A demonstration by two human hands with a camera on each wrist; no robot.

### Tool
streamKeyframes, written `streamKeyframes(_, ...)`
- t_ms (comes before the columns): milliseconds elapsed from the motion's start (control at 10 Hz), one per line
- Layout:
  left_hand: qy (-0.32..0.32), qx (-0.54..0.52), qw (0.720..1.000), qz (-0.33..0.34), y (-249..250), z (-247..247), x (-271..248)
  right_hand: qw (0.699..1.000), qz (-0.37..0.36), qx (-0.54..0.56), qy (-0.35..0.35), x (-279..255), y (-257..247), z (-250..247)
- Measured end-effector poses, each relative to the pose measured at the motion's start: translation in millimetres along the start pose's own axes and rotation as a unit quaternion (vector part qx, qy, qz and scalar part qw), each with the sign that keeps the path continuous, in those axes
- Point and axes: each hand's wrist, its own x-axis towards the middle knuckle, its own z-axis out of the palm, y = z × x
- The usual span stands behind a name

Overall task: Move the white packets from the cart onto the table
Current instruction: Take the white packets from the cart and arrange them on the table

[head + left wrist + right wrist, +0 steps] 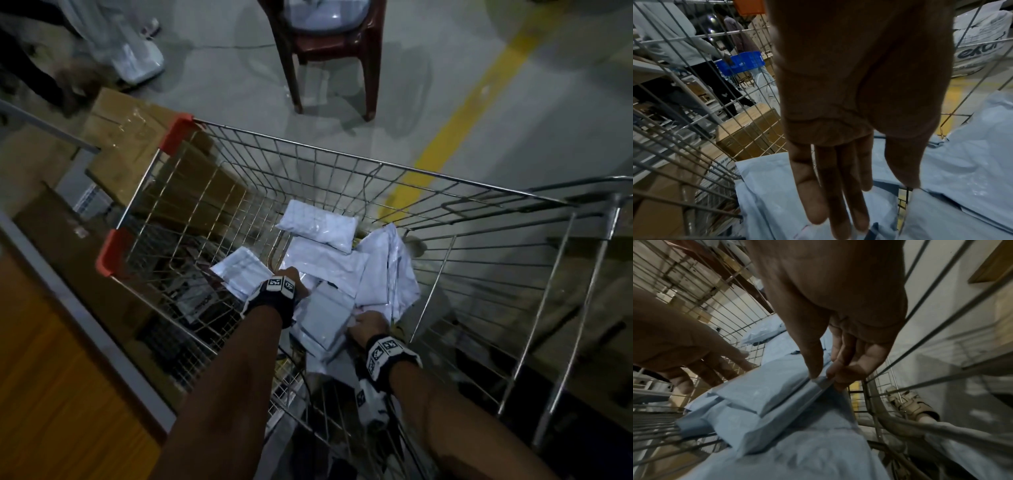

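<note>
The white packets [329, 270] lie in a loose heap on the floor of the wire cart [342, 161], right under both my hands. They look like soft poly mailers w/ sth padded inside: light, floppy, slick film, prob not fragile. The skin will slide if I squeeze flat, so I judge the sealed edge flap or a full wrap round the bulk is the best hold. The packet under my right hand [830, 368] is a plump oblong [760, 400]; its long axis runs from my fingertips back toward my wrist and a bit to the left, lying flat on others, edge seam facing my thumb.

My right hand pinches that seam flap betw thumb and forefinger. My left hand [838, 186] is spread flat, fingers straight, hovering just above or touching a packet below it [777, 203] – can't tell which – and it grips nothing.

Beyond my left hand, past the cart wall, sit cardboard boxes [137, 144]. The table edge [85, 322] runs along my left forearm.
</note>
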Motion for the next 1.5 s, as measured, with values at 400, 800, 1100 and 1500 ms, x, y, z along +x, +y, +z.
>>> streamKeyframes(400, -0.112, 0.018, 0.992, 0.058, 20.7, -2.5, -15.9, 0.997, 0.049, 0.035, -0.047, 15.9, 6.9, 10.1)
streamKeyframes(800, 0.002, 0.116, 0.991, 0.072, -11.1, -57.8, -26.8, 0.989, 0.077, 0.085, -0.089, 8.8, 0.4, 11.6)
streamKeyframes(1100, 0.011, 0.061, 0.998, 0.008, -40.7, -105.0, -31.1, 0.994, 0.041, 0.024, -0.102, 1.6, -15.3, -12.7)
streamKeyframes(1500, 0.078, -0.201, 0.972, -0.098, -3.8, -30.1, 20.4, 0.999, -0.01, 0.011, -0.052, -28.8, -20.2, -74.6)
